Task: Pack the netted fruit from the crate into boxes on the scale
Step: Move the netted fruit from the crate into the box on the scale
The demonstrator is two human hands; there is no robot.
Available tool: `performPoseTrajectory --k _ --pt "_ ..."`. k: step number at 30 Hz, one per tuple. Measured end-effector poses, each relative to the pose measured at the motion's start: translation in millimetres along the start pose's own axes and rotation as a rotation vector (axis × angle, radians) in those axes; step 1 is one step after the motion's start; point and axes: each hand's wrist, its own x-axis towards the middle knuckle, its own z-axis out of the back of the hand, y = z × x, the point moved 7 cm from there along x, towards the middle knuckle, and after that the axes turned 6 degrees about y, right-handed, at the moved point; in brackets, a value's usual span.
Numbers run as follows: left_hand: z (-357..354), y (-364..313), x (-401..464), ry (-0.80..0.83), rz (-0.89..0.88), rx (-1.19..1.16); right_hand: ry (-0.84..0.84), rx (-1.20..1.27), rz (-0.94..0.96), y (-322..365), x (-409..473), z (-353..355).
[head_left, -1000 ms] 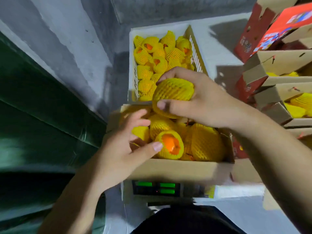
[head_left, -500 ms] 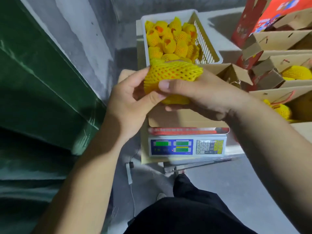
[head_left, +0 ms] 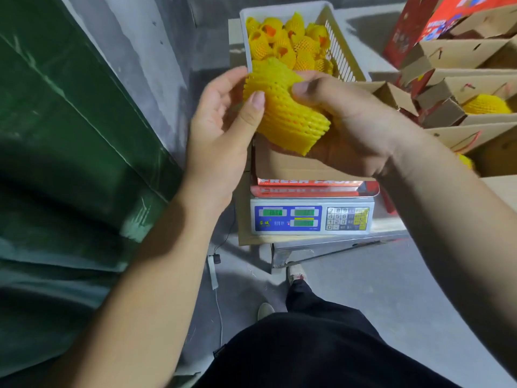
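Over the box [head_left: 293, 166] on the scale [head_left: 312, 219]: both hands gripping one netted fruit [head_left: 282, 107], left hand [head_left: 221, 121] w/ thumb on net, right hand [head_left: 349, 121] curling round it. Crate [head_left: 345, 51] w/ more fruit sitting behind.

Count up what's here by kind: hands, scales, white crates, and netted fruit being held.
Hands: 2, the left hand and right hand
Scales: 1, the scale
White crates: 1, the crate, holding more netted fruit too piled up to count
Held netted fruit: 1, the fruit, gripped by both hands
Total: 5
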Motion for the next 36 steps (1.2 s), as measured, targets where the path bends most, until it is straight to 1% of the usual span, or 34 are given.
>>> performPoseTrajectory --k 3,6,11,13,14,15,16,17,19,20,21,24,26,29,36 --pt "11.1 8.2 -5.6 -0.072 0.120 0.095 -0.181 -0.120 0.103 9.2 3.6 14.6" --pt "21.0 16.0 -12.7 -0.079 0.215 0.136 -0.333 -0.284 0.189 21.9 4.5 28.1" --pt "28.2 18.3 -24.4 -0.063 0.260 0.174 -0.411 -0.560 0.349 37.1 5.0 40.5" --pt "30.8 18.7 -27.3 -0.069 0.274 0.179 -0.457 -0.783 0.416 41.6 5.7 42.2" --pt "32.0 18.6 -28.3 -0.069 0.279 0.185 -0.482 -0.927 0.420 42.5 8.4 42.3" --pt "32.4 18.4 -29.3 -0.067 0.284 0.192 -0.499 -1.076 0.384 41.2 13.1 42.7" --pt "32.3 17.9 -30.1 -0.060 0.290 0.205 -0.491 -1.218 0.303 36.4 19.5 44.1" --pt "31.5 17.2 -30.7 -0.046 0.296 0.223 -0.446 -1.337 0.178 27.5 26.9 46.2" --pt "28.8 15.8 -31.4 -0.005 0.304 0.267 -0.297 -1.472 -0.079 5.6 35.2 49.0" --pt "27.6 15.0 -31.5 0.019 0.304 0.294 -0.248 -1.502 -0.129 -1.3 36.0 49.2" --pt "26.6 14.2 -31.0 0.044 0.301 0.323 -0.233 -1.520 -0.123 -3.9 35.7 48.8" --pt "24.8 13.4 -29.5 0.118 0.293 0.414 -0.292 -1.527 -0.035 0.9 31.5 44.0" --pt "24.0 14.5 -27.4 0.156 0.282 0.501 -0.290 -1.530 -0.012 2.5 29.1 37.0" --pt "25.7 15.2 -23.6 0.163 0.266 0.583 -0.247 -1.525 0.019 4.1 26.0 23.1" --pt "25.5 11.1 -17.9 0.161 0.230 0.605 -0.180 -1.527 0.044 5.8 22.0 4.5"
